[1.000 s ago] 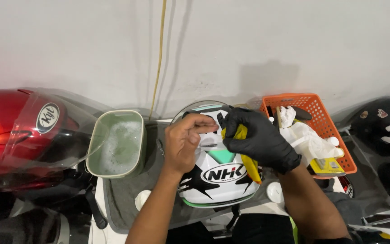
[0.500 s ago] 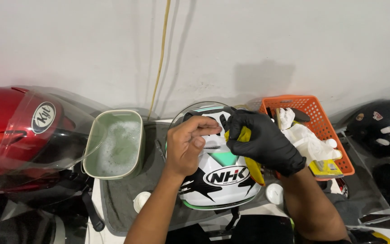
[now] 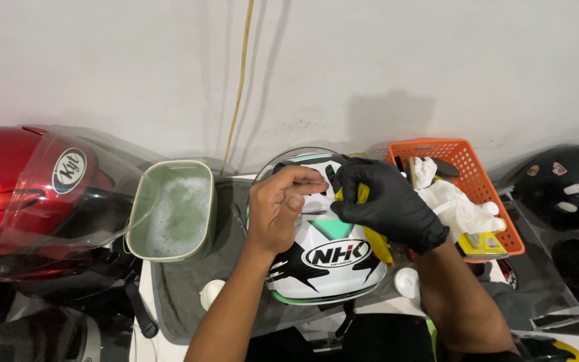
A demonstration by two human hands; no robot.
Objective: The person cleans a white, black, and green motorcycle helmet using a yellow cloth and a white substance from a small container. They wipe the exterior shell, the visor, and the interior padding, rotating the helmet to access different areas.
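While both hands are bunched up over the crown of the white helmet (image 3: 323,258), there's only the head view to go by, so here's what it shows. The helmet sits on a grey mat (image 3: 182,288) on the table, right below both grips, its long axis running away from the person toward the wall.

The bare left hand (image 3: 281,208) is pinched shut, fingertips pressed on a small pale strip at the top of the shell. Can't tell if that strip is a sticker or tape. The gloved right hand (image 3: 384,204) is clenched around a yellow tool (image 3: 375,238), whose long handle slants down and right out of the fist. Its working tip meets the shell just beside the left fingertips, so the two grips nearly touch.

Left of the left grip sits a green tub of foamy water (image 3: 175,211), with a red helmet (image 3: 15,181) further out. Right of the right grip is an orange basket (image 3: 487,177) with white rags, then a black helmet (image 3: 567,188).
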